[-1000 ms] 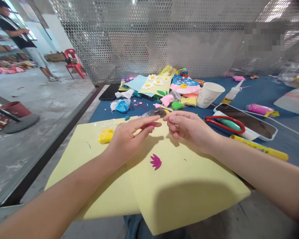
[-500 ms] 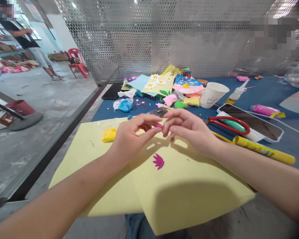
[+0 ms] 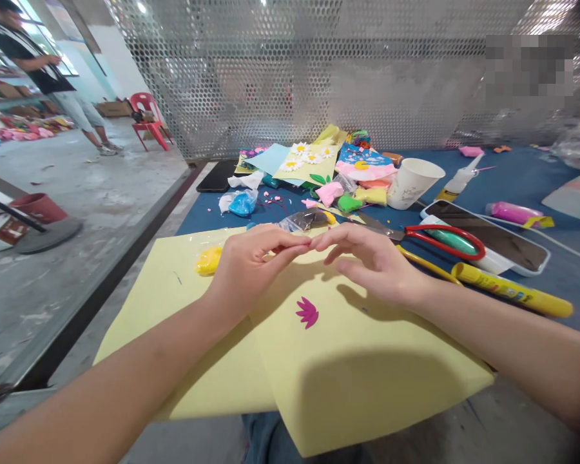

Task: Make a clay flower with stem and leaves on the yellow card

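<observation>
Over the yellow paper [image 3: 348, 386], my left hand [image 3: 256, 261] is closed, thumb and index finger pinched on a small bit of magenta clay that is now almost hidden. My right hand [image 3: 372, 261] has its index fingertip against the left fingertips. Its thumb is apart from the fingers, and I see nothing held there. Just below both hands lies a magenta clay flower shape [image 3: 308, 313] with pointed petals, flat on the paper. Left of my left hand sits a bag of yellow clay [image 3: 209, 261].
Red-handled scissors [image 3: 444, 241], a phone [image 3: 493, 235], a yellow glue tube [image 3: 512, 290] and a paper cup [image 3: 415, 183] are on the right. Clay lumps and daisy-decorated paper [image 3: 304, 158] lie behind. A perforated metal panel [image 3: 280, 77] borders the back. A person [image 3: 43, 71] stands far left.
My left fingers have pinched closer together, covering the magenta clay. My right hand has opened its thumb away and brought its index fingertip against the left fingertips.
</observation>
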